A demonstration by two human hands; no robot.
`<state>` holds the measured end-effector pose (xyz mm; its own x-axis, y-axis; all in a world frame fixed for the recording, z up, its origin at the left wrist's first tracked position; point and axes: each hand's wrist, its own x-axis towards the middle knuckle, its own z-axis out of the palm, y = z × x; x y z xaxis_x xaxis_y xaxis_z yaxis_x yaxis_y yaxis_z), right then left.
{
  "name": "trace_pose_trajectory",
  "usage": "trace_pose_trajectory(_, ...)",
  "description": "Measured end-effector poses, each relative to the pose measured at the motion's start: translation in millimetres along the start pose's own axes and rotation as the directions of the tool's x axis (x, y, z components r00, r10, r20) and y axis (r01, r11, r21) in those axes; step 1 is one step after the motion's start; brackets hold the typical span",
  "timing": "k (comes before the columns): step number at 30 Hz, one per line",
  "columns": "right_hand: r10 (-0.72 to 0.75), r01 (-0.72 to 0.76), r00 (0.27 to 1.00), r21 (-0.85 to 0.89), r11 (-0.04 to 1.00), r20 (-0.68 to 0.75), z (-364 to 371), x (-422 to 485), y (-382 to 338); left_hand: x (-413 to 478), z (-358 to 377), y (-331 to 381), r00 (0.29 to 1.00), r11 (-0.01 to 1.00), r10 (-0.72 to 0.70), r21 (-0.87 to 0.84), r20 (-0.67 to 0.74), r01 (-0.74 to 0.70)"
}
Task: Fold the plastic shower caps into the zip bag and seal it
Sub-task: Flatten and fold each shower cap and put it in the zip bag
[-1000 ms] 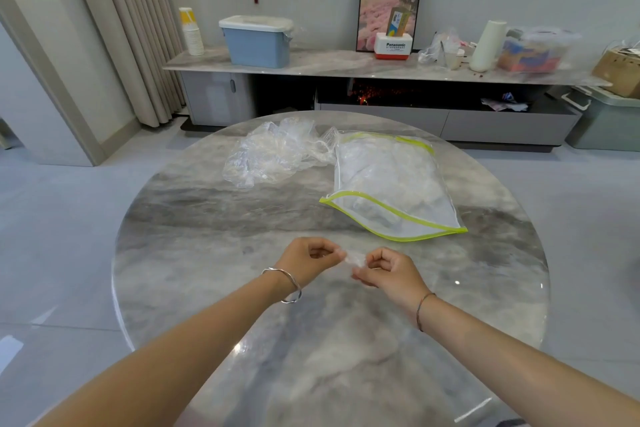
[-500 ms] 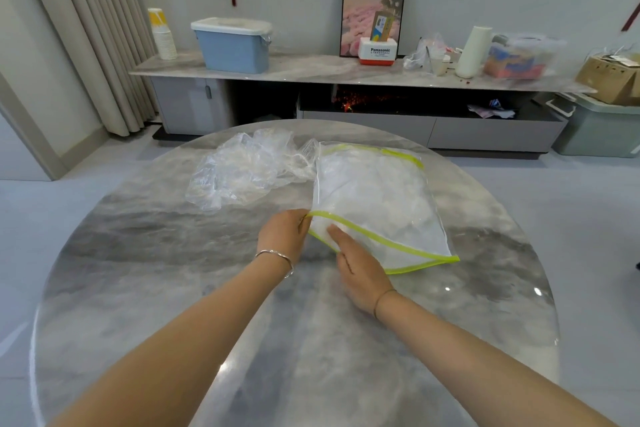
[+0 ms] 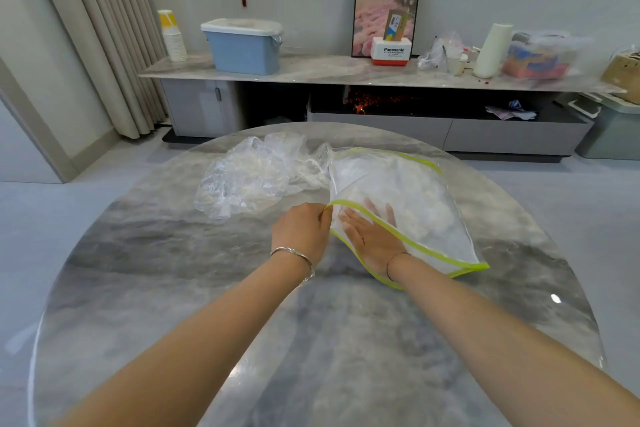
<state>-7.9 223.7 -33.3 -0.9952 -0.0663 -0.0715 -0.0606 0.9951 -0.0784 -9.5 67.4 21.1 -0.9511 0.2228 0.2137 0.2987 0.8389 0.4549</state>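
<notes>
Round marble table (image 3: 166, 288), with a sideboard (image 3: 311, 71) well beyond the bag. The zip bag (image 3: 446, 236) lies flat on the table, its mouth toward the person and gaping, the yellow-green zip strip bowed up in an arch. The left hand (image 3: 301, 232) pinches the bag's rim at the left end and holds the mouth up. The right hand (image 3: 372, 236) is inside the bag to the wrist, fingers straight and flat, seen through the film. Can't tell whether a folded cap sits under the palm. White packed caps (image 3: 429, 215) fill the bag's far end. The loose caps (image 3: 256, 177) sit in a clear heap just left of the bag, touching its far-left corner. Step reads as stuffing, not sealing — contents being pushed deep. Next move, my guess: draw the right hand out without dragging caps back, take one from the heap and fold it small. The film looks slippery and springy, so that pinch should hold the mouth open till the heap is gone — zip last.
</notes>
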Motion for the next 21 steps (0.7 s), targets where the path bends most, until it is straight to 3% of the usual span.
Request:
trace_pose_trajectory(4, -0.094, 0.101, 0.994, 0.17, 0.98, -0.052, -2.3, -36.9, -6.4, -1.9, 5.6, -10.4, 0.998, 0.993, -0.017, -0.113, 0.065, 0.025)
trace_pose_trajectory(7, -0.114, 0.156, 0.98, 0.269, 0.951, -0.166, 9.4, -70.4, -7.4, -9.9, 6.1, -21.4, 0.978, 0.983, 0.037, -0.183, 0.205, 0.001)
trace_pose_trajectory(10, -0.231, 0.305, 0.929, 0.247, 0.92, -0.289, 27.6, -101.4, -11.9, -16.0, -0.3, -44.1, 0.974, 0.981, 0.051, -0.194, 0.221, -0.008)
trace_pose_trajectory(13, -0.405, 0.48, 0.847, 0.167, 0.861, -0.344, 38.7, -112.4, -31.8, -11.6, -6.1, -82.4, 0.987, 0.981, -0.077, -0.169, 0.138, 0.1)
trace_pose_trajectory(15, -0.475, 0.556, 0.813, 0.209, 0.804, -0.338, 35.8, -98.5, -58.4, -5.6, -7.5, -109.3, 0.972, 0.971, -0.197, -0.113, 0.129, 0.211)
trace_pose_trajectory(18, -0.406, 0.508, 0.853, 0.344, 0.79, -0.329, 18.7, -43.9, -102.7, 8.2, -10.3, -145.6, 0.944, 0.951, -0.303, -0.021, 0.129, 0.309)
trace_pose_trajectory(21, -0.197, 0.343, 0.929, 0.522, 0.781, -0.315, -6.1, 27.0, -134.3, 31.4, -13.0, -172.1, 0.941, 0.948, -0.317, 0.049, 0.116, 0.314)
